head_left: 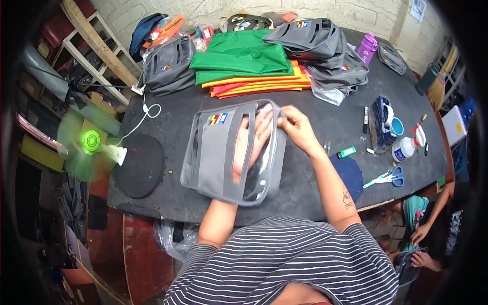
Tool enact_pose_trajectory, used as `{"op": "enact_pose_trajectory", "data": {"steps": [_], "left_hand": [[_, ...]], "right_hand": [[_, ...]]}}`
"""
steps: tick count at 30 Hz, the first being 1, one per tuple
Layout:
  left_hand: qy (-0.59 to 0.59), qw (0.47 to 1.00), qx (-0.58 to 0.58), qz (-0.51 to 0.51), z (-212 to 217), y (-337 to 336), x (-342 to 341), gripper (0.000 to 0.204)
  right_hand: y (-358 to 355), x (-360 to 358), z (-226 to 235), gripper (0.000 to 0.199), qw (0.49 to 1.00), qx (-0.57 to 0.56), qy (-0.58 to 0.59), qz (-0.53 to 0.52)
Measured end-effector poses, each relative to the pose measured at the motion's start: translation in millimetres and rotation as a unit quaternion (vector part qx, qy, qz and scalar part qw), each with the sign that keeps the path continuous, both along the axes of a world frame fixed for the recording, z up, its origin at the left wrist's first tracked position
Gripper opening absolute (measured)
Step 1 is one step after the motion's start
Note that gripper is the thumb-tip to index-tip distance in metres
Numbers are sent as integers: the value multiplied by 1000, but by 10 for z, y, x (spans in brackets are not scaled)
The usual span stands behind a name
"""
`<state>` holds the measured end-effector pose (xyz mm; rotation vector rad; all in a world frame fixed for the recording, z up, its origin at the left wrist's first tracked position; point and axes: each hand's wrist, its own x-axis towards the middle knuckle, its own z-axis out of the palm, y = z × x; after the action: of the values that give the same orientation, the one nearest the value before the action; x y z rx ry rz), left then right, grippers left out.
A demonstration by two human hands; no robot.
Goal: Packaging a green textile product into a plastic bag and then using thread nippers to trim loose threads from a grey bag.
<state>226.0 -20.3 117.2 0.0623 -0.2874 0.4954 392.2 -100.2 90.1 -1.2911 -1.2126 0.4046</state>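
A grey bag (214,160) with clear plastic panels and a small coloured label is held up over the black table. My left hand (250,141) is inside the bag, visible through the clear panels, its fingers stretched out toward the far right corner. At that corner my right hand (297,128) pinches the bag's edge from outside. Beyond the bag lie folded green fabric (244,58) and a stack of orange and red fabric (259,87).
More grey bags (170,66) (310,40) flank the fabric. To the right are a purple bottle (367,48), a spray bottle (404,148), scissors (389,178) and a green lighter (346,152). A fan (90,141) spins at left. Another person's hands (421,249) work at lower right.
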Motion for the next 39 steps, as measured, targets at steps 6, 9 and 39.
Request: {"op": "enact_pose_trajectory", "data": {"steps": [6,9,39], "left_hand": [[8,970,99,222,-455,364,291,55],[148,959,119,210,-877,348,397,50],[477,799,225,288,-697,-14,-1205,34]], "right_hand": [[-466,-188,121,46,940,-203,268,48],[-407,-419,35,42,910,-227,324,125],[-753,135,-1034,47,860,-16,491,139]]}}
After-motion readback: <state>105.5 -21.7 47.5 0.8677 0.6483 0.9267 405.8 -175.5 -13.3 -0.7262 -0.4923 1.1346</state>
